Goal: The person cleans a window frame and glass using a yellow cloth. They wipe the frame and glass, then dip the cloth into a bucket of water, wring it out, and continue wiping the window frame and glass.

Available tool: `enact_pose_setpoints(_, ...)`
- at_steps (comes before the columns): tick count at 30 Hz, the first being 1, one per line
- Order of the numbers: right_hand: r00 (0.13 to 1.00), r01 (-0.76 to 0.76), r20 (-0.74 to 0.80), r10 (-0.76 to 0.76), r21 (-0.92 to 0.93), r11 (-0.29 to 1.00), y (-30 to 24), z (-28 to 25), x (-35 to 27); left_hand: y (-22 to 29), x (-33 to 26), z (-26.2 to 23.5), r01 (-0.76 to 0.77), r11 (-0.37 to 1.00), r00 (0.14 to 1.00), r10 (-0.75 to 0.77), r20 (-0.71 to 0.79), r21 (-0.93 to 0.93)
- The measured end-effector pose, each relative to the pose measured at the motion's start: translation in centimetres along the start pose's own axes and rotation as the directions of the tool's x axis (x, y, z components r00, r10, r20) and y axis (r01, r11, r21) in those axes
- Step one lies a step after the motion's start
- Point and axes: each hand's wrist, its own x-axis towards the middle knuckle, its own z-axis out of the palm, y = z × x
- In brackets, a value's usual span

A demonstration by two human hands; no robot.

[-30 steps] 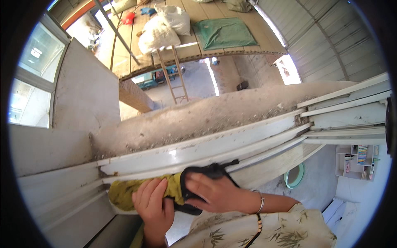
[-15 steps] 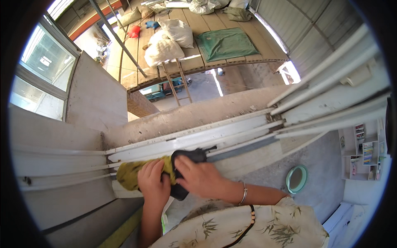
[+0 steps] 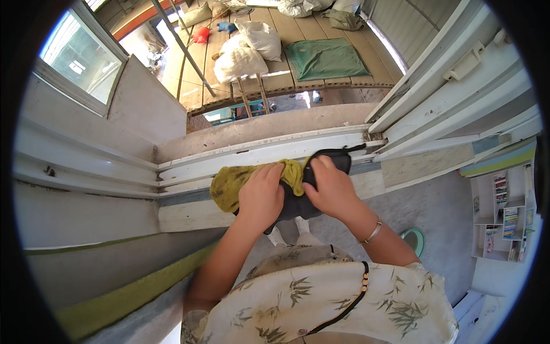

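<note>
Item: yellow rag (image 3: 229,183), bunched on the white window track (image 3: 258,155) just beyond my body, with my left hand (image 3: 260,195) clamped over its right end. Item: dark cloth (image 3: 329,163), lying on the same track right of the rag and touching it, my right hand (image 3: 332,186) closed on it. Handling, as I judge it: press both flat into the groove and wipe along its length.

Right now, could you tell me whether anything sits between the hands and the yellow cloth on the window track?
Nothing visible does. The left hand already presses on the yellow cloth, and the right hand grips the dark cloth beside it on the white window track.
</note>
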Motion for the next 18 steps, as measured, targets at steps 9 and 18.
enact_pose_setpoints(9, 0.947, -0.286, 0.293, -0.129, 0.955, 0.074, -0.2, 1.0, 4.2, -3.6, 2.4, -3.9, 0.314, 0.311, 0.88, -0.449, 0.153, -0.897)
enact_pose_setpoints(18, 0.616, 0.73, -0.78, -0.108, 0.514, 0.45, -9.1, -13.2, 9.7, -1.8, 8.7, -15.9, -0.342, 0.914, 0.419, 0.356, -0.835, 0.218)
